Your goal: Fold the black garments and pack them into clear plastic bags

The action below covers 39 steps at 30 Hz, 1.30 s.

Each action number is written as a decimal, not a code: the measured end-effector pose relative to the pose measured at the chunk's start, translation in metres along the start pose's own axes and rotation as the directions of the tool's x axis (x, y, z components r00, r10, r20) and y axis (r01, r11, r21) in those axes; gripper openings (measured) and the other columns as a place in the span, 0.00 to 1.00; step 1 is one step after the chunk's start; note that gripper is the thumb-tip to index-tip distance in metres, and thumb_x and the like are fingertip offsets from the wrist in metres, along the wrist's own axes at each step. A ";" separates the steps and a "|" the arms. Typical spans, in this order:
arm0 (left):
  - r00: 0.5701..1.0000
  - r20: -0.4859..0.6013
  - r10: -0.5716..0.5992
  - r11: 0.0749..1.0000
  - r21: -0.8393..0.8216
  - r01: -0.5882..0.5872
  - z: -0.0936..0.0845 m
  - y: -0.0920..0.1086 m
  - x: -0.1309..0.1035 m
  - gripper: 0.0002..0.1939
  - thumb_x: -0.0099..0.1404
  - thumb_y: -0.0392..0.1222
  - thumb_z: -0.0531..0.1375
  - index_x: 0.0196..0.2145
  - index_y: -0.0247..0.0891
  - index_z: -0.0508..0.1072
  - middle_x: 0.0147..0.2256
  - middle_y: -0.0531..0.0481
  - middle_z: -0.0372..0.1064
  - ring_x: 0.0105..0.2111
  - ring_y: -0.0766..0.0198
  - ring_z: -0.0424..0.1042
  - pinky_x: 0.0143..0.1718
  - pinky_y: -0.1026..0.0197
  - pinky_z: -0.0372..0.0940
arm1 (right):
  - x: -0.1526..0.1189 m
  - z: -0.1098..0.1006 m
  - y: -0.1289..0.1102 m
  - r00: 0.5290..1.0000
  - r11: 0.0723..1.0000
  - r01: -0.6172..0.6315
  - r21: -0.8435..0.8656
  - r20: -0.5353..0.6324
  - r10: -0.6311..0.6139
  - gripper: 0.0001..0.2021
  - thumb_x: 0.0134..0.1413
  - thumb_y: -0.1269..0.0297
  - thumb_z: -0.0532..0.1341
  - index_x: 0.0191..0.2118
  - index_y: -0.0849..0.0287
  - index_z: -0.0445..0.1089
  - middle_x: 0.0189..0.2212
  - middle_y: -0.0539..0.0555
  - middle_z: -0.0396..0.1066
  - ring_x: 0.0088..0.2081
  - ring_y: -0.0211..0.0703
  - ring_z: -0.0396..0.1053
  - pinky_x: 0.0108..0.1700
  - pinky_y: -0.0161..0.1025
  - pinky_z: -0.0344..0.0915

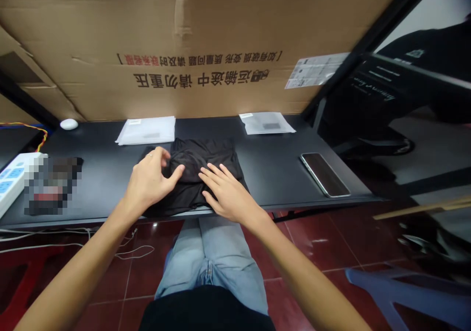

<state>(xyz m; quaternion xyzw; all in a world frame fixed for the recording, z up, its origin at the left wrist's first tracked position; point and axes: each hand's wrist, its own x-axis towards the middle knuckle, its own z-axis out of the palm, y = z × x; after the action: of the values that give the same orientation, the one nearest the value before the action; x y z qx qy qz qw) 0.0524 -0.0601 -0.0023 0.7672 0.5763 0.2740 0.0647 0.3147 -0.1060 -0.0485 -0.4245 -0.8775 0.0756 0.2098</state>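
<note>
A black garment (198,162) lies folded on the black table (275,169), near its front edge. My left hand (150,179) rests on the garment's left part, thumb stretched toward the middle and fingers curled on the cloth. My right hand (226,191) lies flat on the garment's lower right part with fingers spread. Neither hand lifts the cloth.
Two clear plastic bags, one (147,131) behind the garment and one (265,123) at the back right. A phone (324,174) lies face up on the right. A white power strip (13,179) and a white mouse (68,124) sit at left. A cardboard sheet (206,41) stands behind.
</note>
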 end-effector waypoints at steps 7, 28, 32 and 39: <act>0.964 0.224 -0.143 0.989 -0.009 0.148 0.005 -0.007 -0.001 0.26 0.68 0.68 0.63 0.28 0.44 0.69 0.25 0.49 0.75 0.27 0.54 0.74 0.31 0.56 0.59 | -0.001 0.001 0.003 1.000 1.000 0.014 0.022 -0.002 -0.014 0.28 0.76 0.61 0.58 0.76 0.59 0.63 0.73 0.64 0.65 0.77 0.60 0.58 0.78 0.67 0.57; 0.979 -0.053 0.196 0.977 -0.079 -0.200 0.032 0.032 -0.004 0.15 0.65 0.36 0.67 0.41 0.45 0.63 0.37 0.53 0.72 0.35 0.59 0.74 0.36 0.58 0.64 | 0.016 0.005 -0.030 0.983 0.973 0.172 0.156 -0.088 -0.160 0.11 0.74 0.63 0.60 0.51 0.60 0.79 0.51 0.61 0.84 0.57 0.53 0.80 0.77 0.59 0.62; 0.972 0.011 0.235 0.969 -0.078 -0.233 0.046 0.035 -0.003 0.16 0.65 0.33 0.68 0.41 0.45 0.64 0.39 0.53 0.72 0.37 0.59 0.76 0.37 0.59 0.65 | 0.000 -0.013 -0.008 0.921 0.970 0.095 0.224 -0.389 0.000 0.09 0.72 0.71 0.60 0.44 0.55 0.79 0.42 0.55 0.84 0.44 0.47 0.82 0.62 0.51 0.77; 0.932 0.110 0.346 0.921 -0.230 -0.315 0.047 0.034 -0.006 0.16 0.67 0.46 0.73 0.41 0.44 0.69 0.36 0.55 0.73 0.34 0.62 0.74 0.36 0.60 0.65 | 0.005 -0.022 0.018 0.962 0.986 0.035 0.161 -0.275 0.011 0.18 0.71 0.72 0.60 0.60 0.51 0.78 0.63 0.58 0.76 0.62 0.54 0.75 0.64 0.57 0.76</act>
<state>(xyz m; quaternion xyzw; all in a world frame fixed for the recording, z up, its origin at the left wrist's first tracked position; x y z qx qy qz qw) 0.1032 -0.0663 -0.0302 0.8608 0.3998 0.2820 0.1401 0.3349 -0.0921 -0.0326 -0.4067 -0.8333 0.0869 0.3642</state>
